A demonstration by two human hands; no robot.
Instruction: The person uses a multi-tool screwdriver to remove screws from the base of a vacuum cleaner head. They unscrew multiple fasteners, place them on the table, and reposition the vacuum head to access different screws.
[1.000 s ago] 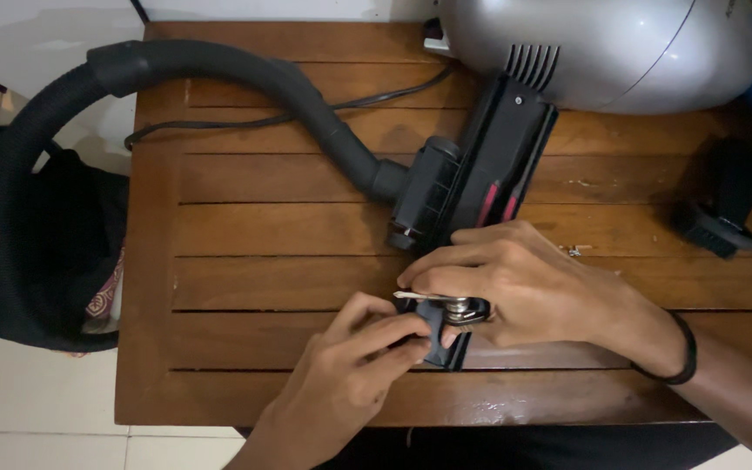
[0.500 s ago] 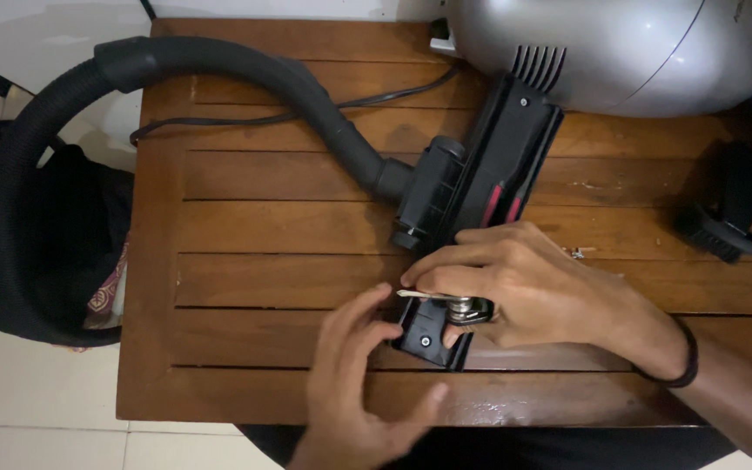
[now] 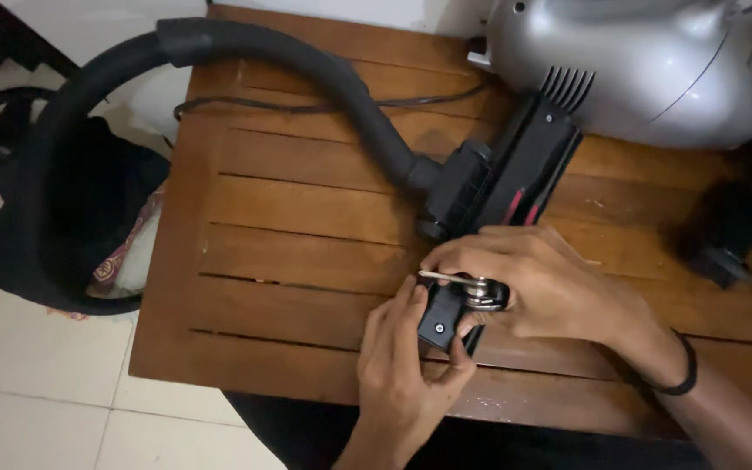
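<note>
My left hand point(image 3: 406, 365) grips a small black plastic part point(image 3: 442, 319) from below, near the front edge of the slatted wooden table point(image 3: 289, 226). My right hand point(image 3: 541, 283) comes in from the right and pinches a thin pale stick point(image 3: 442, 277) against a round metal piece point(image 3: 480, 292) on top of that part. A black wristband sits on my right wrist. Just behind the hands lies a black vacuum floor nozzle point(image 3: 515, 170) with red stripes.
A thick black hose point(image 3: 219, 52) curves from the nozzle off the table's left side. A silver vacuum body point(image 3: 646, 61) stands at the back right. A black attachment point(image 3: 724, 235) lies at the right edge. A dark bag point(image 3: 71, 218) sits on the tiled floor at the left.
My left hand has shifted its grip lower on the black part, fingers now wrapped around its bottom. My right hand stays on the metal piece with the stick.
</note>
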